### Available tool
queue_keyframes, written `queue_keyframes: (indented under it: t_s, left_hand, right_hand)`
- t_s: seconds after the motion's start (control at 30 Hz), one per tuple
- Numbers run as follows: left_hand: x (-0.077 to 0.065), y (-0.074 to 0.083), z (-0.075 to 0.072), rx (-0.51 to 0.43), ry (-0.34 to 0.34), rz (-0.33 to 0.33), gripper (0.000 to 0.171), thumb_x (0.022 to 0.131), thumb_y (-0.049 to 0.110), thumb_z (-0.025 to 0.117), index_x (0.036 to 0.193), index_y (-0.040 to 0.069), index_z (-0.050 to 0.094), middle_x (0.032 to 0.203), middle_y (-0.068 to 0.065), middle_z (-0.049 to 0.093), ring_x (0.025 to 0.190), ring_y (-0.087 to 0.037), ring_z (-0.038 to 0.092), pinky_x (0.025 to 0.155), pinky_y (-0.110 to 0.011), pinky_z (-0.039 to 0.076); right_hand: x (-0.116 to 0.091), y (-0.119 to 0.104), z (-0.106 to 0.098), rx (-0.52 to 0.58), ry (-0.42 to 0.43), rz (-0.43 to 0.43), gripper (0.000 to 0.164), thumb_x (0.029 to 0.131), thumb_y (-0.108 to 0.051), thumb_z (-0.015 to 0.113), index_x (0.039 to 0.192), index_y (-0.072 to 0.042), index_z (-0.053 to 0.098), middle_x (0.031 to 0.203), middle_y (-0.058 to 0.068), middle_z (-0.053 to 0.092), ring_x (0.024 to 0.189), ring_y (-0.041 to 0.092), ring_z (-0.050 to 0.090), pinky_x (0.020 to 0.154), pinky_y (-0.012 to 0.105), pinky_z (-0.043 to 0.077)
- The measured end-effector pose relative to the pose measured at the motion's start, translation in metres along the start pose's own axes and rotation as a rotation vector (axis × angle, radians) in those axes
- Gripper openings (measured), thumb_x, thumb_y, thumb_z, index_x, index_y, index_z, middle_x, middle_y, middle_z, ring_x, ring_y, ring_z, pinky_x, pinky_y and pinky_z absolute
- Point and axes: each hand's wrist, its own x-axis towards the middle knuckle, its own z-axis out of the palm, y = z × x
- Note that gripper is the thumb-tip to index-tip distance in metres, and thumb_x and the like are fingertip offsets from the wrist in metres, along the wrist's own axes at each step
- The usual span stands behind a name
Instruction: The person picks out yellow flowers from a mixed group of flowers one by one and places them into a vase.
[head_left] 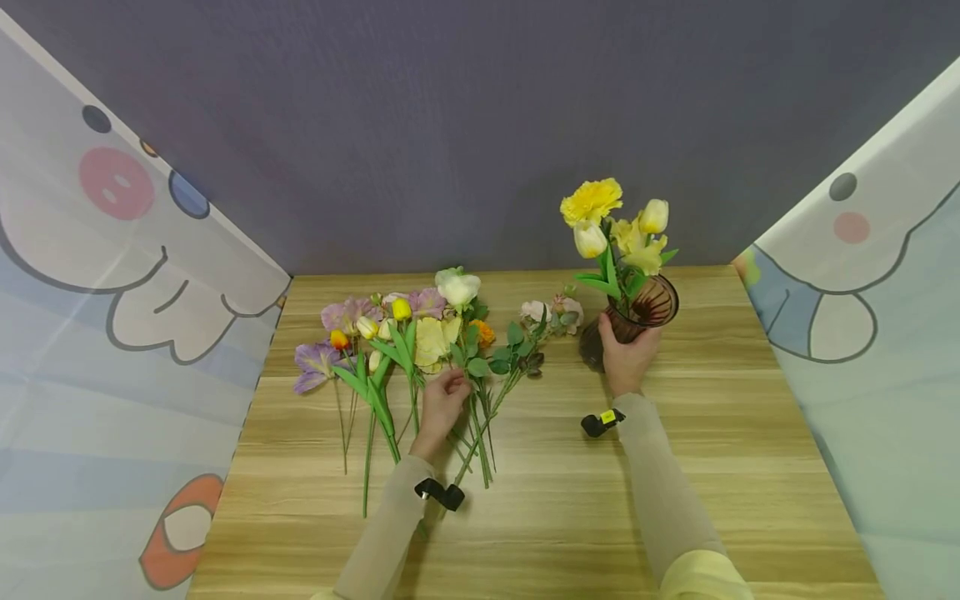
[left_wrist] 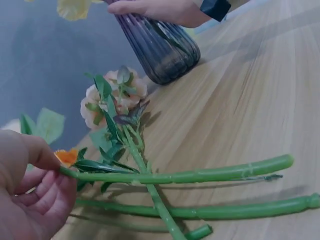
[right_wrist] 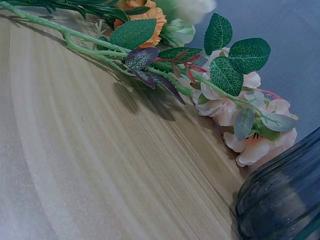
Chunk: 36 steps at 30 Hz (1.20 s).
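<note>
Figure: two hands at a wooden table (head_left: 555, 517), read from the near edge outward, places given relative to the ribbed dark vase (head_left: 630, 321).

Nearest, two sleeved forearms with wrist cameras reach away from the viewer. The left hand (head_left: 441, 402), well to the left of the vase, lies on a loose pile of artificial flowers (head_left: 405, 333). In the left wrist view its thumb and fingers (left_wrist: 47, 192) pinch the green stem of the orange flower (left_wrist: 66, 156) close under the bloom; the grip is narrow and closed on that stem. The stem (left_wrist: 185, 176) lies flat on the table across other stems.

Farther out, a pink rose spray (right_wrist: 235, 105) lies just left of the vase's foot, its blooms nearly touching the glass.

The right hand (head_left: 626, 358) wraps the near side of the vase, which tilts toward the pile. Yellow and white flowers (head_left: 611, 225) already stand in it. A grey backdrop closes the far side.

Judgement: the pinched stem crosses its neighbours, so it is best lifted straight up first, freeing leaves from the rose spray, then carried tail-first to the mouth while the right hand keeps the vase steady.
</note>
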Motion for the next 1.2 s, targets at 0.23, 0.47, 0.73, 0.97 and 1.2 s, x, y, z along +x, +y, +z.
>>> queue_keyframes:
  t_s: [0.23,0.47,0.73,0.97,1.2]
  left_hand:
    - [0.001,0.021,0.001,-0.098,0.002,0.097,0.032,0.093,0.008,0.066,0.122,-0.005,0.063,0.110,-0.020,0.067,0.087,-0.014,0.065,0.071,-0.019,0.053]
    - [-0.004,0.071,0.004,-0.200,0.047,0.257,0.027,0.093,0.000,0.063,0.117,-0.012,0.063,0.104,-0.024,0.067,0.083,-0.004,0.063,0.074,-0.016,0.053]
    - [0.002,0.119,0.016,-0.424,0.142,0.513,0.014,0.091,-0.007,0.060,0.102,-0.016,0.059,0.088,-0.012,0.066,0.080,-0.009,0.066,0.072,-0.020,0.055]
    - [0.012,0.169,0.028,-0.554,0.190,0.766,0.013,0.087,-0.006,0.059,0.097,-0.014,0.058,0.087,-0.010,0.070,0.078,-0.008,0.066,0.076,-0.029,0.056]
    - [0.020,0.212,0.046,-0.617,0.119,0.899,0.026,0.087,-0.011,0.060,0.110,-0.023,0.056,0.096,-0.044,0.060,0.086,-0.007,0.068,0.079,-0.042,0.058]
  right_hand:
    - [-0.001,0.000,0.001,0.007,0.023,0.007,0.063,0.077,-0.011,0.082,0.131,0.002,0.053,0.126,0.020,0.058,0.119,0.027,0.054,0.106,0.036,0.040]
    - [0.001,0.000,0.000,0.030,0.005,0.006,0.064,0.078,-0.010,0.081,0.132,0.003,0.052,0.127,0.017,0.058,0.121,0.027,0.054,0.107,0.036,0.040]
    - [0.001,-0.001,-0.001,0.024,-0.007,-0.009,0.063,0.078,-0.010,0.081,0.131,0.009,0.051,0.126,0.019,0.059,0.119,0.027,0.055,0.105,0.035,0.041]
    - [0.002,-0.002,0.000,0.044,0.000,-0.005,0.063,0.078,-0.007,0.081,0.130,0.011,0.050,0.125,0.020,0.058,0.118,0.027,0.055,0.105,0.034,0.040]
    - [0.001,-0.001,0.000,0.032,0.010,-0.006,0.065,0.077,-0.007,0.082,0.130,0.012,0.050,0.124,0.022,0.058,0.118,0.026,0.055,0.105,0.035,0.040]
